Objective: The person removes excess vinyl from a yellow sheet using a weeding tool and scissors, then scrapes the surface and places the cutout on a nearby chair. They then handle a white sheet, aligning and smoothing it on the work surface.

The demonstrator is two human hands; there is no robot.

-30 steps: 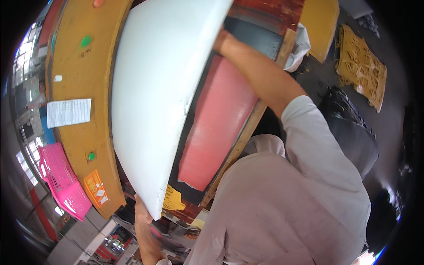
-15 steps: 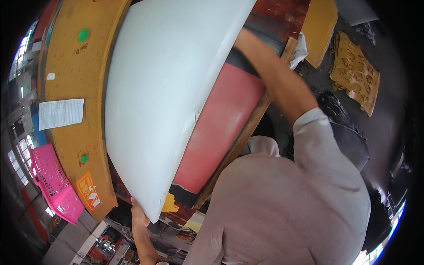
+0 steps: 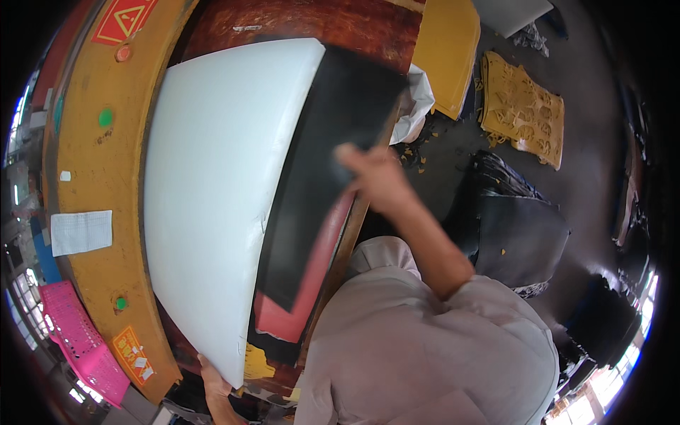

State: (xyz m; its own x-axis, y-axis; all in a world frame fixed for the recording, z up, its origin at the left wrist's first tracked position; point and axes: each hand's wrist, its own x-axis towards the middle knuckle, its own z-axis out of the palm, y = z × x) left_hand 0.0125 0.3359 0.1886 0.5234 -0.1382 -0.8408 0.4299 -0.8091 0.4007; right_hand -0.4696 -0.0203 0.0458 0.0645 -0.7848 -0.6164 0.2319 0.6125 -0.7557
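Note:
A thick white board (image 3: pixel 219 163) is tilted up along the left of the worktable. My left hand (image 3: pixel 214 386) grips its near lower corner, thumb on the outer edge. To the right of the board a thin black sheet (image 3: pixel 319 120) lies across a red sheet (image 3: pixel 280 319), whose near end and right margin show. My right hand (image 3: pixel 379 177) is at the right edge of the black sheet and seems to pinch it; motion smears the fingers. What lies beneath the white board is hidden.
A yellow machine beam (image 3: pixel 99 170) with green buttons runs along the left, with a pink plastic basket (image 3: pixel 78 340) beside it. A wooden strip (image 3: pixel 340 265) edges the table. Yellow punched sheets (image 3: pixel 524 106) and a black stack (image 3: pixel 520 234) lie on the floor at right.
My right hand has come back toward me from behind the white board, and the black sheet now covers most of the red one. The board's far end has come into view.

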